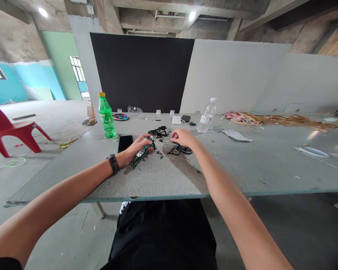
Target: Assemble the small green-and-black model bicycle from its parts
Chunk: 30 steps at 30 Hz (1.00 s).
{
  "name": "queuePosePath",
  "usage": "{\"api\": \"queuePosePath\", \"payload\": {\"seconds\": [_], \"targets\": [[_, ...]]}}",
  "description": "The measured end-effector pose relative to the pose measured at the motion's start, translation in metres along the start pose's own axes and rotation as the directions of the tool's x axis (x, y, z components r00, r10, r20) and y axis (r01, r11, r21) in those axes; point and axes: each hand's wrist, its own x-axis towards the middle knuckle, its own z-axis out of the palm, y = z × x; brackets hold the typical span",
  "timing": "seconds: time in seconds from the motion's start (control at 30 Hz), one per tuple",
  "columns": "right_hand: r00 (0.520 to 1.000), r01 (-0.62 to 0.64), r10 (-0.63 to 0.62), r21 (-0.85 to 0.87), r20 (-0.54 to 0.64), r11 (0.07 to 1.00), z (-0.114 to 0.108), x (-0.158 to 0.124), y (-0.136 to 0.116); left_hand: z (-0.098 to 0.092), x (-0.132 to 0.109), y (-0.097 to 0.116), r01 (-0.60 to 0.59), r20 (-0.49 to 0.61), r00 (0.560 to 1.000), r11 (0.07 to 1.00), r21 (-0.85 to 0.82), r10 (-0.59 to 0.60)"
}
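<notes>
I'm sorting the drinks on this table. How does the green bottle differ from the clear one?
The green bottle is tinted green with a yellow cap; the clear bottle is see-through with a white cap. The green one stands upright on the left, beyond the left hand; the clear one looks tilted, beyond the right hand. Both are capped and labelled.

At frame centre, the left hand (139,147) rests on the table (270,168) over a toy car body (142,153). Just right of it, the right hand (183,137) sits above a wheeled part (181,149). A phone (125,143) lies left of the hands; a soda bottle (106,115) stands farther left, a water bottle (206,115) upper right.
</notes>
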Motion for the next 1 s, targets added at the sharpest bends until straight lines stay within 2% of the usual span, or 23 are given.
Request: {"api": "queuePosePath", "payload": {"seconds": [0.13,0.33,0.53,0.67,0.87,1.0], "targets": [[0.994,0.002,0.008,-0.092,0.107,0.996,0.001,0.002,-0.001,0.000,0.000,-0.001,0.004,0.006,1.000,1.000,-0.014,-0.004],[0.995,-0.064,0.074,-0.139,0.066,0.988,0.000,-0.001,-0.002,0.001,-0.001,0.000,0.007,-0.001,1.000,1.000,-0.003,-0.007],[0.994,0.081,-0.077,-0.039,0.079,0.996,-0.005,-0.006,-0.012,0.001,-0.002,0.001,0.000,0.007,1.000,1.000,-0.008,0.001],[0.989,0.059,-0.049,-0.067,0.136,0.996,-0.006,-0.006,-0.012,0.000,0.000,-0.001,0.000,0.007,1.000,1.000,-0.024,0.000],[0.994,0.075,-0.073,-0.029,0.081,0.997,-0.007,-0.006,-0.006,0.000,0.000,-0.001,0.006,0.015,1.000,0.999,-0.049,-0.005],[0.991,0.050,-0.041,-0.065,0.129,0.997,-0.012,-0.005,-0.003,0.002,-0.002,0.001,0.010,0.013,1.000,0.999,-0.047,-0.009]]}}
